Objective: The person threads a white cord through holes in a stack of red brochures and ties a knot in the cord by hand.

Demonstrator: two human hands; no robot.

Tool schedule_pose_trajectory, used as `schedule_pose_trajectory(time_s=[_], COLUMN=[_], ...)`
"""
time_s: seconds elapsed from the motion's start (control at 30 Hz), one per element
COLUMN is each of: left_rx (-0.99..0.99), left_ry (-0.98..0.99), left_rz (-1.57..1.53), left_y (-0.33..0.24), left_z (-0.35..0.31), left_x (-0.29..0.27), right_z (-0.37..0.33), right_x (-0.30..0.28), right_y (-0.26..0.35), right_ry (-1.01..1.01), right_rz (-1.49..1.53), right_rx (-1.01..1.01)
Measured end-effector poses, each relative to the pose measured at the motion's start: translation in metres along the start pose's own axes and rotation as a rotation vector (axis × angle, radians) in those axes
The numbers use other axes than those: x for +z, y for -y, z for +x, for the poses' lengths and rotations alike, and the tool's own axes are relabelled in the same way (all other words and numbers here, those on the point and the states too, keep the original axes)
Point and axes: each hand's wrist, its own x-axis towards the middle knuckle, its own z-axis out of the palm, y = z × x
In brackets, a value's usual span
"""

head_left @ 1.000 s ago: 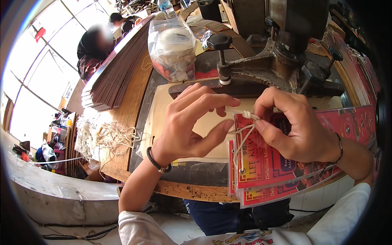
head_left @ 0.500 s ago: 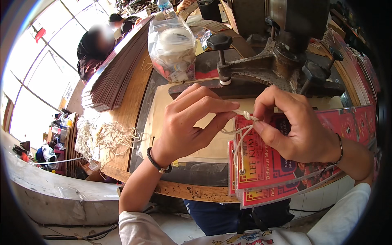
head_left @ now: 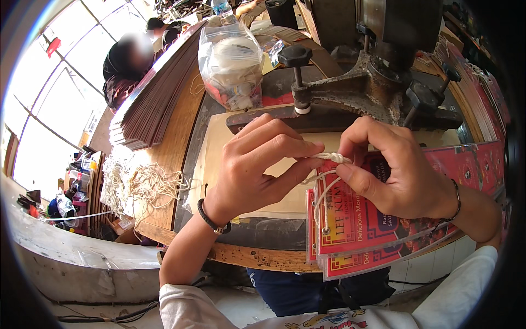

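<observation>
A cream cord [head_left: 327,190] runs through an eyelet near the left edge of a red, plastic-covered card [head_left: 350,219]. Above the card, the cord's knot [head_left: 337,157] sits between my two hands. My left hand [head_left: 257,164] pinches the cord just left of the knot with thumb and forefinger. My right hand [head_left: 389,170] is closed at the knot's right side, thumb and forefinger together on the cord. Another red card [head_left: 350,265] shows beneath the first, offset toward me.
A black metal press [head_left: 361,90] stands beyond my hands. Left of it are a clear plastic bag [head_left: 230,66], a tall stack of sheets [head_left: 159,93] and a heap of loose cream cords [head_left: 148,183] on the wooden table. A person [head_left: 123,66] sits at far left.
The knot has turned more level and looks drawn tighter between my fingers. My left fingertips have shifted slightly right and down; my right hand has barely moved.
</observation>
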Motion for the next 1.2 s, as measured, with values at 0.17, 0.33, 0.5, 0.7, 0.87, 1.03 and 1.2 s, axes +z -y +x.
schedule_pose_trajectory(time_s=[0.17,0.33,0.5,0.7,0.87,1.03,1.2], left_rx=[0.018,0.003,-0.006,0.002,0.031,0.010,0.038], left_ry=[0.012,0.042,0.071,0.027,0.015,0.002,0.011], left_rz=[0.003,-0.017,-0.020,0.014,0.034,0.013,0.014], left_y=[0.000,0.001,0.002,-0.006,-0.002,-0.004,-0.001], left_z=[0.001,-0.002,-0.002,0.002,-0.001,0.000,-0.001], left_x=[0.000,0.000,-0.003,0.000,0.001,0.003,0.003], right_z=[0.000,0.000,0.000,0.001,0.001,0.001,0.001], right_x=[0.000,0.001,0.001,0.002,0.001,0.001,0.002], right_y=[0.000,0.000,0.001,-0.002,-0.003,-0.006,-0.004], right_ry=[-0.008,-0.009,-0.007,-0.006,0.005,0.001,0.003], right_rz=[-0.008,-0.022,-0.024,-0.034,-0.080,-0.113,-0.123], right_rx=[0.008,0.003,0.001,-0.055,-0.077,-0.116,-0.107])
